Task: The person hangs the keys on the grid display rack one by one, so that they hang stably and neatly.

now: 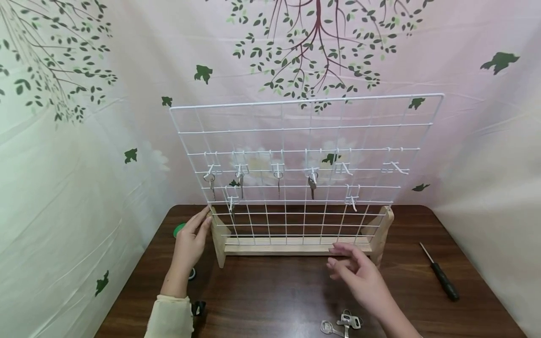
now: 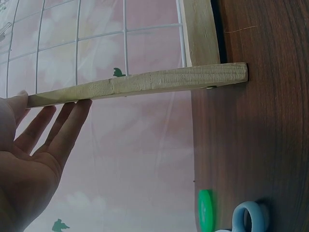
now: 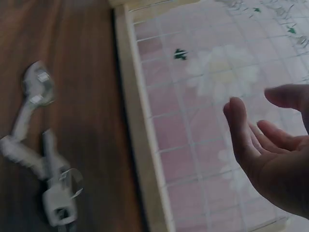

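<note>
A white wire grid (image 1: 308,101) stands upright in a pale wooden stand. My left hand (image 1: 190,241) holds the top of the stand's left side piece (image 1: 219,234), the thumb on one face and fingertips against the other in the left wrist view. Near the stand's right end, my right hand (image 1: 359,279) hovers before the bottom rail (image 1: 274,248) with loosely bent fingers, holding nothing. Several white hooks (image 1: 394,166) are fixed to the grid. Keys (image 1: 312,188) hang from some of them; others are bare. Loose keys (image 1: 350,320) lie on the table below my right hand.
At the right of the brown table (image 1: 270,291) lies a black-handled screwdriver (image 1: 444,280). Left of the stand are a green round object (image 2: 206,210), a blue-grey loop (image 2: 248,215) and a small black item (image 1: 197,308). Leaf-printed cloth (image 1: 148,70) surrounds the table.
</note>
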Available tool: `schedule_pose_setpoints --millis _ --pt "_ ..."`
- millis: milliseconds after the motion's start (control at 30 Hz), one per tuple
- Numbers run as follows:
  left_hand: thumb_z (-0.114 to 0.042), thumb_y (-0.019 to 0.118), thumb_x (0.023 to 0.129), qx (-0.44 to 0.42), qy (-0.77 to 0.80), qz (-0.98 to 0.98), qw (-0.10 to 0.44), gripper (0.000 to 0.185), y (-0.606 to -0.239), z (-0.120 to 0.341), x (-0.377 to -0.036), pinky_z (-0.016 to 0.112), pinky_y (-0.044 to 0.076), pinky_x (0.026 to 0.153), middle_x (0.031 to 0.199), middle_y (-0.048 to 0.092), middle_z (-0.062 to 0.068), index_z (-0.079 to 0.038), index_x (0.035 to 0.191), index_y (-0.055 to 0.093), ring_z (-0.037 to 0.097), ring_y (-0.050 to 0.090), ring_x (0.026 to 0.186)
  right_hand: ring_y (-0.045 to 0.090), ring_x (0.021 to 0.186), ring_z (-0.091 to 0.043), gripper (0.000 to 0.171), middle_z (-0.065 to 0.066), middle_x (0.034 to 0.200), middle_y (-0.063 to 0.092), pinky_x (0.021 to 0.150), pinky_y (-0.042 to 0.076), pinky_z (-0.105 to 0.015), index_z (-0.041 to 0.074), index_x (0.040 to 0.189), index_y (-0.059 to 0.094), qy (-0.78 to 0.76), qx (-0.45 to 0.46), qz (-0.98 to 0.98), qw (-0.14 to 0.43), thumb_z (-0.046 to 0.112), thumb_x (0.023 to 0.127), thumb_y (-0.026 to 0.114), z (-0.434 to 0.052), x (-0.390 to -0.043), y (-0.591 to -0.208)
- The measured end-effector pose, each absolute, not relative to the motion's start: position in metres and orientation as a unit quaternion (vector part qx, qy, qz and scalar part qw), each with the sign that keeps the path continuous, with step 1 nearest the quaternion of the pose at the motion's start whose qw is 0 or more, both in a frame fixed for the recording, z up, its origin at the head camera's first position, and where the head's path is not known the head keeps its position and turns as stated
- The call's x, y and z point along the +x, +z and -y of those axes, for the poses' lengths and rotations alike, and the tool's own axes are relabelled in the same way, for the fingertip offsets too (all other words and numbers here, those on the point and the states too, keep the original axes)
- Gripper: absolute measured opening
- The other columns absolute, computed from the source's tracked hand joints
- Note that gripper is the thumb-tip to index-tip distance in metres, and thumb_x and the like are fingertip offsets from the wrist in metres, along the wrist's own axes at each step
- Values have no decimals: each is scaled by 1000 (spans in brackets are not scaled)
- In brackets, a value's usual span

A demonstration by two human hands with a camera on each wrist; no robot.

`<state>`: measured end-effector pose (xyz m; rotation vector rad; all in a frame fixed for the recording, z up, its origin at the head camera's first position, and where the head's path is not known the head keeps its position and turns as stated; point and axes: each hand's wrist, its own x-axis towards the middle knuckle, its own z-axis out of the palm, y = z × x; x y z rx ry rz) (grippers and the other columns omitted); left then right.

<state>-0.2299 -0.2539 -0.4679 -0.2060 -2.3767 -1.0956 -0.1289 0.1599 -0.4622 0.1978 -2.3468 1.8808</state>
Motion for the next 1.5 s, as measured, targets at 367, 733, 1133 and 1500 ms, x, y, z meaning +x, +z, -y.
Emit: schedule_pose_setpoints --millis 367,733,1133,1500 --pt "-22 60 111 -70 -404 875 258 42 -466 252 -233 59 59 102 150 66 17 -14 153 61 40 66 135 70 87 0 49 -30 125 68 69 63 -25 -9 140 53 557 140 812 -107 7 98 73 -179 -123 -511" --pt "-21 61 111 -65 -406 874 257 42 -466 251 -235 57 59 102 150 66 15 -14 152 62 37 66 135 63 75 0 34 -14 110 71 61 55 -22 -6 122 65 508 166 822 -199 0 89 72 -188 -124 -524" --pt "-22 61 111 -63 -417 872 251 42 -466 250 -234 -7 41 85 150 66 16 -16 153 61 36 70 128 55 71 2 27 -2 91 66 61 47 -20 5 107 70 471 181 836 -215 5 83 82 -189 -122 -531" --pt "-22 62 111 -59 -408 876 253 42 -465 250 -232 12 59 84 149 67 16 -15 152 62 34 74 119 47 76 6 27 9 88 57 64 45 -22 13 99 66 382 233 875 -184 13 82 87 -185 -123 -540"
